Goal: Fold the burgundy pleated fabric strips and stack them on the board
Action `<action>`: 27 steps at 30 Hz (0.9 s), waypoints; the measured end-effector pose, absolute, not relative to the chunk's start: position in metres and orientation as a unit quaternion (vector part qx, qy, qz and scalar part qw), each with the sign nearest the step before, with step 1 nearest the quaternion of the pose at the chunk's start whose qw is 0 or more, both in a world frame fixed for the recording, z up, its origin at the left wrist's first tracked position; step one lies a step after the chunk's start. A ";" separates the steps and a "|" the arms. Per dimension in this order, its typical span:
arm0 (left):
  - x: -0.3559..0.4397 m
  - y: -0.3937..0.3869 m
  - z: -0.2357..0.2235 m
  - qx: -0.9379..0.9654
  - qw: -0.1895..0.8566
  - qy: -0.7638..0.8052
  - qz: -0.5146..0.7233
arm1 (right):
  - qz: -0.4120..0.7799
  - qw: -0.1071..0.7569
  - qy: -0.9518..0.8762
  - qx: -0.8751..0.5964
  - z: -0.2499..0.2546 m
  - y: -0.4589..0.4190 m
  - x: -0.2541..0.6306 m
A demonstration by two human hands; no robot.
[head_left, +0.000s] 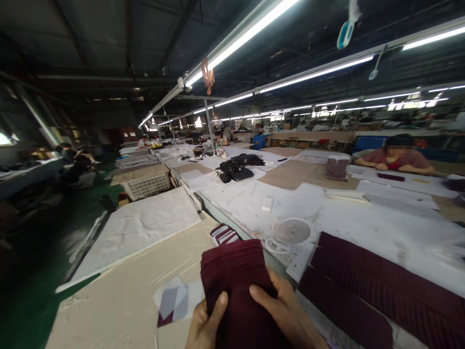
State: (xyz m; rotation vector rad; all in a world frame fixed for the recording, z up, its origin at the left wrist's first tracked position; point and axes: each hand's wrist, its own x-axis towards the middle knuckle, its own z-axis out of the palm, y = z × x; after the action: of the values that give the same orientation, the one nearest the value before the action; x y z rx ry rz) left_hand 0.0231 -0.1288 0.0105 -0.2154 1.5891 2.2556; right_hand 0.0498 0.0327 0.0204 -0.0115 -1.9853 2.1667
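A thick stack of maroon fabric pieces (236, 271) is held up in front of me, its layered edge facing away. My left hand (209, 320) grips the stack's left side, thumb on top. On the right side my right hand (278, 300) clasps the same stack, its thumb pressed on the cloth. Just beyond lies a small bundle of maroon and white strips (224, 234). Left of the stack, pale paper pieces (173, 299) rest with a maroon scrap on the beige-covered table (119, 291). More maroon pieces (385, 271) are spread in overlapping rows at the right.
A white fan (291, 229) lies on the white worktable (232, 198). Black garments (236, 169) and a maroon bundle (337, 167) sit farther back. A person (395, 157) leans on the table at right. A lattice crate (147, 186) stands at left, beside the green floor (32, 310).
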 end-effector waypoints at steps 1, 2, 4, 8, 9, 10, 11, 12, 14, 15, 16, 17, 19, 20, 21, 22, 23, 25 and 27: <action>0.023 -0.129 0.011 -0.096 0.197 0.528 0.821 | 0.715 0.094 -0.693 -0.008 0.021 0.035 0.048; 0.024 -0.129 0.012 -0.109 0.206 0.489 0.840 | 0.703 0.092 -0.705 -0.013 0.022 0.036 0.046; 0.026 -0.130 0.015 -0.115 0.215 0.429 0.870 | 0.690 0.095 -0.717 -0.019 0.024 0.035 0.045; 0.028 -0.129 0.023 -0.132 0.203 0.393 0.887 | 0.668 0.101 -0.737 -0.035 0.024 0.028 0.046; 0.028 -0.128 0.026 -0.148 0.203 0.394 0.884 | 0.660 0.112 -0.742 -0.041 0.024 0.027 0.046; 0.028 -0.128 0.029 -0.165 0.206 0.395 0.880 | 0.651 0.130 -0.746 -0.049 0.022 0.026 0.047; 0.027 -0.127 0.032 -0.179 0.212 0.393 0.877 | 0.641 0.152 -0.750 -0.057 0.021 0.026 0.048; 0.027 -0.127 0.035 -0.188 0.218 0.389 0.875 | 0.631 0.175 -0.753 -0.062 0.020 0.026 0.049; 0.026 -0.127 0.038 -0.188 0.227 0.376 0.878 | 0.608 0.201 -0.766 -0.056 0.020 0.030 0.052; 0.026 -0.128 0.038 -0.185 0.229 0.371 0.881 | 0.594 0.206 -0.776 -0.044 0.021 0.032 0.054; 0.026 -0.130 0.038 -0.181 0.229 0.367 0.883 | 0.580 0.209 -0.787 -0.026 0.023 0.035 0.056; 0.026 -0.131 0.037 -0.175 0.229 0.367 0.884 | 0.568 0.211 -0.795 -0.009 0.024 0.037 0.057; 0.027 -0.134 0.034 -0.155 0.227 0.372 0.887 | 0.560 0.210 -0.802 0.011 0.028 0.041 0.059; 0.027 -0.136 0.031 -0.143 0.227 0.373 0.888 | 0.563 0.204 -0.800 0.014 0.030 0.042 0.060; 0.028 -0.138 0.029 -0.130 0.227 0.374 0.890 | 0.572 0.193 -0.797 0.013 0.031 0.042 0.060; 0.028 -0.139 0.027 -0.118 0.228 0.375 0.891 | 0.585 0.178 -0.791 0.011 0.032 0.042 0.060; 0.027 -0.140 0.026 -0.109 0.228 0.375 0.892 | 0.599 0.164 -0.784 0.007 0.032 0.042 0.060; 0.027 -0.142 0.024 -0.096 0.225 0.376 0.894 | 0.627 0.136 -0.767 -0.001 0.034 0.040 0.059; 0.026 -0.143 0.024 -0.090 0.219 0.376 0.896 | 0.657 0.105 -0.747 0.005 0.035 0.038 0.059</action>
State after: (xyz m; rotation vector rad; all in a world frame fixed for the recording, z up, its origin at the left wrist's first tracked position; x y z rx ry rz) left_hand 0.0262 -0.1435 0.0241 -0.2499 1.0403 2.4799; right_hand 0.0590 0.0377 0.0349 0.0138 -2.2018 1.9356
